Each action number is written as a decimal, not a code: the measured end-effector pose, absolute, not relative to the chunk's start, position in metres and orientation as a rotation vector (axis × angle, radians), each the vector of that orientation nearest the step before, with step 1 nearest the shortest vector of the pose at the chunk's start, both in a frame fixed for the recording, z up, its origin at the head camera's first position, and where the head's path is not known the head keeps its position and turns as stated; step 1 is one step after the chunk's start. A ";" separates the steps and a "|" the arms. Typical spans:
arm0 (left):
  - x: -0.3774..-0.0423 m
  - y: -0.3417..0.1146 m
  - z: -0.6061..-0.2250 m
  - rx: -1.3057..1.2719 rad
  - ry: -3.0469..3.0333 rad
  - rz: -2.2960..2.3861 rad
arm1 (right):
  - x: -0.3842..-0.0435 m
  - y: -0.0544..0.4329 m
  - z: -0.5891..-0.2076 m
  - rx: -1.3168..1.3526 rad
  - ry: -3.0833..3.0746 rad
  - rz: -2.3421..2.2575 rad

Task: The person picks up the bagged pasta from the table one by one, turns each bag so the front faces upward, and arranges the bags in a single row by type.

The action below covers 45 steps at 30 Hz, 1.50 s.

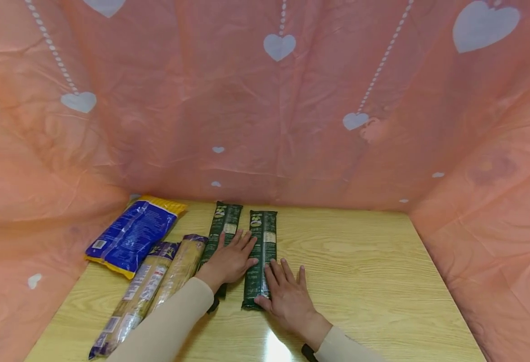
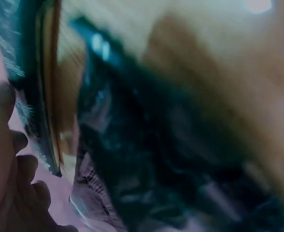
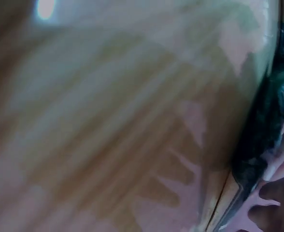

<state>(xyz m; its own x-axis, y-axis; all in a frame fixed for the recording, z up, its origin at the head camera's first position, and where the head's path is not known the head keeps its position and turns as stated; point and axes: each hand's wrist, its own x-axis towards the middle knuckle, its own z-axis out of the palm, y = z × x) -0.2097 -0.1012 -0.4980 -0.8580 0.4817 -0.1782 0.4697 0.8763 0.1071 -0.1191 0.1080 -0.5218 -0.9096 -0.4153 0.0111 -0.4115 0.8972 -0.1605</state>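
Two slim dark green spaghetti packets lie lengthwise on the wooden table in the head view. My left hand point(image 1: 231, 259) lies over the left packet point(image 1: 226, 213), hiding much of its lower half. Its spread fingers and thumb reach the left edge of the right packet point(image 1: 262, 231). On that packet's other side, my right hand point(image 1: 287, 296) has its fingertips at the lower right edge and its thumb near the bottom end. In the left wrist view a green packet point(image 2: 132, 145) appears large and blurred. Fingers of the right hand point(image 3: 282, 159) touch a green packet point(image 3: 265, 116) in the right wrist view.
Left of the green packets lie two clear pasta packets with purple ends, an inner one point(image 1: 185, 256) and an outer one point(image 1: 145, 281). Behind them is a blue and yellow bag point(image 1: 134, 234). A pink curtain point(image 1: 265, 125) with white hearts borders the wooden table point(image 1: 360, 266).
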 end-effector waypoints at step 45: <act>-0.158 -0.022 -0.499 1.035 2.734 -0.132 | -0.038 0.187 -0.524 -0.568 3.021 -0.292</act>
